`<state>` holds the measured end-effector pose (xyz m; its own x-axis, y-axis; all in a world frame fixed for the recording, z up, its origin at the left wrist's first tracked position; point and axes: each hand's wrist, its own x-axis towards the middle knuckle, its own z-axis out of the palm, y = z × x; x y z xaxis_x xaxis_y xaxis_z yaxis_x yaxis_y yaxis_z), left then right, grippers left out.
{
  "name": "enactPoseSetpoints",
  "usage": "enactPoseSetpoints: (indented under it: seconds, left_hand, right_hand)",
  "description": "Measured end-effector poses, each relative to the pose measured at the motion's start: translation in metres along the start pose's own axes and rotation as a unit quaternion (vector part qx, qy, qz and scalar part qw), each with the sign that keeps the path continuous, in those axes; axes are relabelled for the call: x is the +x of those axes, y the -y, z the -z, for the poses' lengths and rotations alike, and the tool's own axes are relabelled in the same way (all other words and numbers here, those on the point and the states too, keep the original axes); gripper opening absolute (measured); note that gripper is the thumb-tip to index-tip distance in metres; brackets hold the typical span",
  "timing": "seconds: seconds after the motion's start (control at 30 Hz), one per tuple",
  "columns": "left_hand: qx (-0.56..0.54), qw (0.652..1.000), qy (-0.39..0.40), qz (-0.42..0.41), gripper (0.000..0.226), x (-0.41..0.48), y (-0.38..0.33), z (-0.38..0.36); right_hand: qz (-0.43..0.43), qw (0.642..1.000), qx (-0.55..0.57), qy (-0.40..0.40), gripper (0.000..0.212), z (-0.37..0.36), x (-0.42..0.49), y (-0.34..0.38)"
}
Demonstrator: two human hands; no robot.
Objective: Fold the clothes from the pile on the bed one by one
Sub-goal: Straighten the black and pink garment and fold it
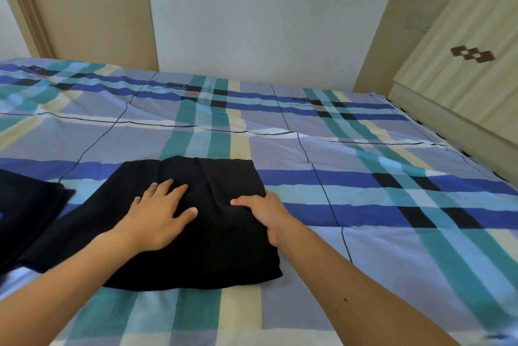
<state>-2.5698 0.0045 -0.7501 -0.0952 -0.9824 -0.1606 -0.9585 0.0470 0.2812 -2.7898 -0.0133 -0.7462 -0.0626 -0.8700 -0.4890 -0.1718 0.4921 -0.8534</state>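
Pressing down flat and outspread, the left hand (159, 215) rests on the folded black cloth garment (221, 250); the right hand (266, 212) grips its right edge.

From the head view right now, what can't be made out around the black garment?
All head view:
- right hand grip on the black garment: fingers tucked under its right edge, only the thumb shows.
- dark clothes at left: cut off by the frame edge, count unclear.
- type of garment: it lies folded, left hand flat on it.
- bedsheet labels: too small to read.
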Motion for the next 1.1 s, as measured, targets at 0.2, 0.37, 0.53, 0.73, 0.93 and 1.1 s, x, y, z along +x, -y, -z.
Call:
enactPoseSetpoints:
  seconds: [0.2,0.37,0.53,0.73,0.93,1.1]
  left_hand:
    - [-0.171,0.981,-0.087,0.006,0.076,-0.017,-0.035,-0.006]
    - [-0.165,0.983,-0.025,0.077,0.086,-0.014,-0.039,-0.038]
    - [-0.190,0.981,0.024,0.039,0.082,-0.023,-0.054,-0.048]
    - [-0.140,0.987,-0.075,0.022,0.078,-0.018,-0.063,-0.036]
    - [-0.526,0.837,0.118,0.092,0.076,-0.006,-0.054,-0.013]
    - [-0.593,0.787,0.127,0.116,0.046,-0.005,-0.011,0.024]
  right_hand:
    - [0.024,0.999,0.024,-0.005,0.054,0.025,-0.014,-0.013]
    - [0.024,0.999,0.001,-0.038,0.063,0.040,-0.024,-0.029]
    - [0.052,0.996,-0.025,-0.063,0.056,0.066,-0.034,-0.033]
    - [0.068,0.989,-0.106,-0.082,0.075,0.060,-0.047,-0.012]
    - [0.109,0.969,-0.212,-0.061,0.085,0.027,-0.064,0.043]
    - [0.167,0.949,-0.268,0.009,0.074,-0.033,-0.079,0.084]
